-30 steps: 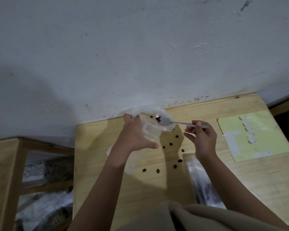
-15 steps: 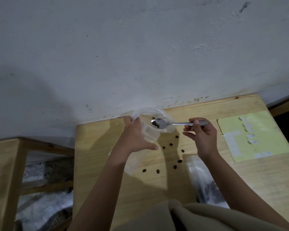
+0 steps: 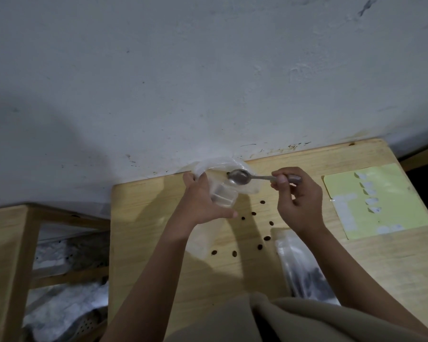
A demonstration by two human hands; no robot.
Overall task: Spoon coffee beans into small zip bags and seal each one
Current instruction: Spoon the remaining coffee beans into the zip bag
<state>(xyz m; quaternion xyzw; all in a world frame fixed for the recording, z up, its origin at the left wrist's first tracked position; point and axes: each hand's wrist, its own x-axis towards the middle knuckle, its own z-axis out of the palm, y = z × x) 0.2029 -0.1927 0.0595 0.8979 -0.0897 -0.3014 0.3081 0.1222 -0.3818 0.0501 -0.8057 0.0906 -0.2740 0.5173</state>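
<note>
The right hand (image 3: 298,201) has its fingers (image 3: 282,179) curled round the handle of a metal spoon (image 3: 240,177), pinching it near the end between thumb and fingertips. The spoon lies roughly level, its bowl pointing left and sitting over the open mouth of a clear zip bag (image 3: 223,191). Whether the bowl holds beans is hard to tell; one dark speck sits at its far left edge.

The left hand (image 3: 203,203) grips that zip bag from the left side, fingers wrapped over the far rim and the thumb stretched out to the right beneath it, holding the mouth open above the wooden surface (image 3: 158,243). The lower part of the bag hangs down toward the near side, behind the left wrist.

Loose coffee beans (image 3: 253,214) lie scattered on the surface between the two hands and nearer the person. Just near of the right wrist, another clear bag with dark contents (image 3: 304,275) lies flat. Well to the right rests a yellow-green sheet (image 3: 391,213) bearing small white labels. The far edge of the surface meets a scuffed white wall (image 3: 208,82). To the left stands a wooden shelf frame (image 3: 17,243) with pale crumpled material inside it. A beige cloth (image 3: 294,319) fills the near bottom edge.
</note>
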